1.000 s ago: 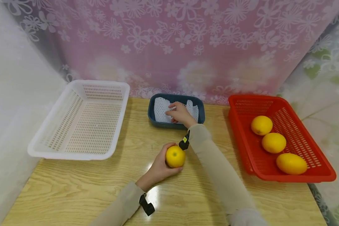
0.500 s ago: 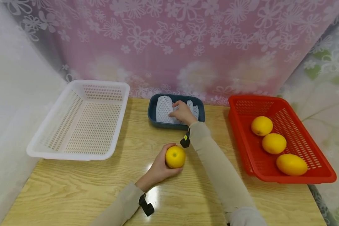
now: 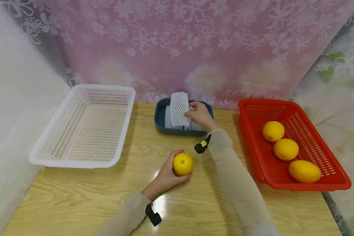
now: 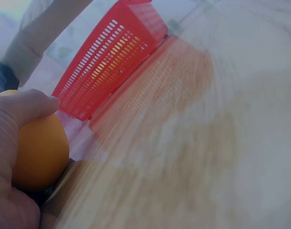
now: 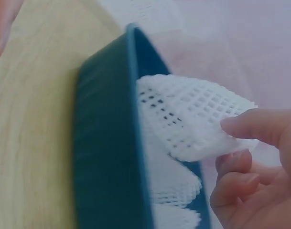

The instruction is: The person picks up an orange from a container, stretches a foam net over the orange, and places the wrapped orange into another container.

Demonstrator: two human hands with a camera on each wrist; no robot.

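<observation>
Left hand (image 3: 166, 176): your fingers curl round a yellow fruit (image 3: 183, 164) in front of you at the worktop (image 3: 85, 200), probably so it can't roll; resting or lifted, can't tell. Right hand (image 3: 201, 115): your fingers pinch a white mesh sleeve (image 3: 178, 106) near its edge over the blue tray (image 3: 177, 131), likely to keep it apart from the other sleeves (image 5: 176, 188) inside.

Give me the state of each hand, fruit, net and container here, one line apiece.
Left hand, curled round the held fruit
Held fruit, gripped, bare
Right hand, pinching the white net
White net, partly above the tub, no fruit inside
Other nets, lying in the tub
Tub, upright, open-topped
White basket, upright, open-topped
Red basket, upright, open-topped, bearing three fruits
Three fruits, lying bare
</observation>
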